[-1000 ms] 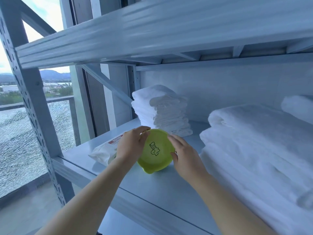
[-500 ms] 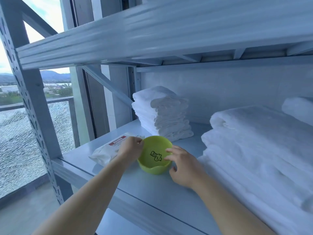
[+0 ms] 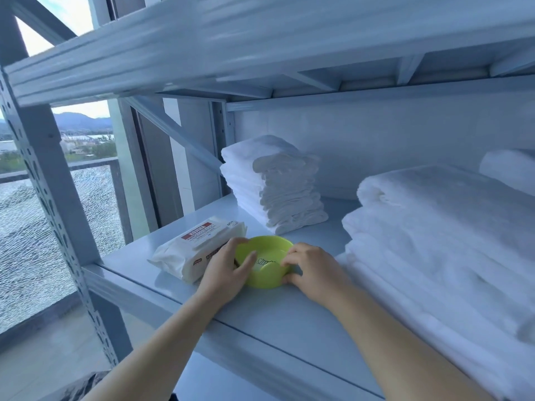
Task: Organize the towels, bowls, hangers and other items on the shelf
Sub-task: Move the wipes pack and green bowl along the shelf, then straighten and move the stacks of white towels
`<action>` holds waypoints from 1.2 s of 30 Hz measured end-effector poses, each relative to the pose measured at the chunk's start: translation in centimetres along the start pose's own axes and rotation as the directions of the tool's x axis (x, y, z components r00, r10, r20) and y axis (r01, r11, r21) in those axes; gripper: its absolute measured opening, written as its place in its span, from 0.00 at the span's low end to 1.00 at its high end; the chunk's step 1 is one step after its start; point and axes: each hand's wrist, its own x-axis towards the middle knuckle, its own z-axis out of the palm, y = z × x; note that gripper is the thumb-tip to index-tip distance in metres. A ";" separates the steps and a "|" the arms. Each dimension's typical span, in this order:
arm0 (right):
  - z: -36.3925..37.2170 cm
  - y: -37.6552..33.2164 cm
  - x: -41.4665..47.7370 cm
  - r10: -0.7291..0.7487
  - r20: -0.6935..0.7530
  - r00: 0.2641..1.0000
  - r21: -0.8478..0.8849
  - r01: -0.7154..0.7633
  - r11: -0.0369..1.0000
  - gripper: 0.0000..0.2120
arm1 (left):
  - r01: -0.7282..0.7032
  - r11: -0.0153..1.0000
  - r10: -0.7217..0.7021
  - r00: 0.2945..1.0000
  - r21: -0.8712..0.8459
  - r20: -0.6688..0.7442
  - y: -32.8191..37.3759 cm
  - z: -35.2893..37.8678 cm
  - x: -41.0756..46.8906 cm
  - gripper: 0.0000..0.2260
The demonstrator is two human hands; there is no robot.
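Note:
A lime-green bowl [image 3: 267, 257] with a small black drawing inside stands upright on the grey metal shelf [image 3: 289, 314]. My left hand [image 3: 227, 270] grips its left rim, thumb over the edge. My right hand [image 3: 311, 269] holds the right rim with curled fingers. A white pack of wipes [image 3: 197, 247] with a red label lies just left of the bowl, touching my left hand. A stack of small folded white towels [image 3: 275, 183] stands behind. Large folded white towels [image 3: 440, 241] are piled to the right.
The upper shelf board [image 3: 260, 39] hangs low overhead. A perforated upright post [image 3: 49, 183] stands at the left front corner, with a diagonal brace behind. A rolled white towel [image 3: 509, 169] sits at the far right back. A window lies beyond on the left.
The bowl went from tilted toward me to flat on the shelf beside the wipes pack. Both hands came down with it and stayed on its rim.

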 end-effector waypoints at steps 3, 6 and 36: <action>-0.2 0.0 -0.1 -0.029 0.009 1.000 -0.035 0.029 0.999 0.15 | 0.000 0.999 -0.001 1.000 -0.034 -0.007 -0.3 0.1 0.1 0.15; -0.3 -0.2 -0.4 -0.055 -0.015 0.998 0.014 0.056 0.998 0.17 | -0.019 0.999 0.019 1.000 -0.030 -0.008 -0.2 0.2 -0.1 0.18; -4.4 -1.1 6.8 0.107 -0.276 0.955 0.091 -0.085 0.992 0.08 | -0.208 0.965 0.231 0.963 0.163 -0.142 4.5 -3.4 7.1 0.15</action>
